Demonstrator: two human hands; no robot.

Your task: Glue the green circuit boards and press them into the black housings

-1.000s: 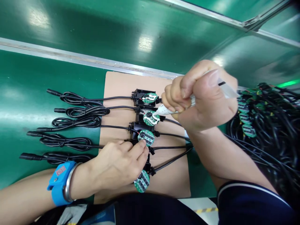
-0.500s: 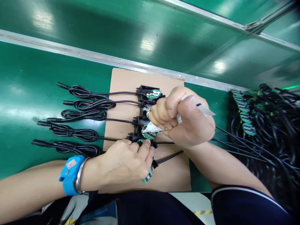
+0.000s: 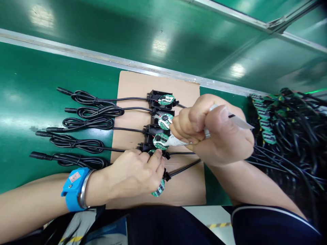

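Observation:
My right hand (image 3: 217, 132) is closed in a fist around a white glue tube (image 3: 176, 141). The tube's tip meets a round green circuit board (image 3: 158, 137), where a line of white paste shows. My left hand (image 3: 135, 175) bends over the black housing below, its fingers closed at the edge of that housing's circuit board (image 3: 151, 152), which they mostly cover. Above, another board (image 3: 166, 121) and the top board (image 3: 166, 99) carry white paste too. A lower circuit board (image 3: 158, 189) sticks out from beneath my left hand.
Brown cardboard (image 3: 138, 81) lies under the row of housings on the green table (image 3: 25, 78). Coiled black cables (image 3: 89, 122) run off to the left. A large heap of black cables (image 3: 293, 143) and a row of boards (image 3: 265, 119) occupy the right side.
My right hand has moved to the right with the glue tube, drawing its tip across the third board. More white paste shows there. My left hand stays at the housing below.

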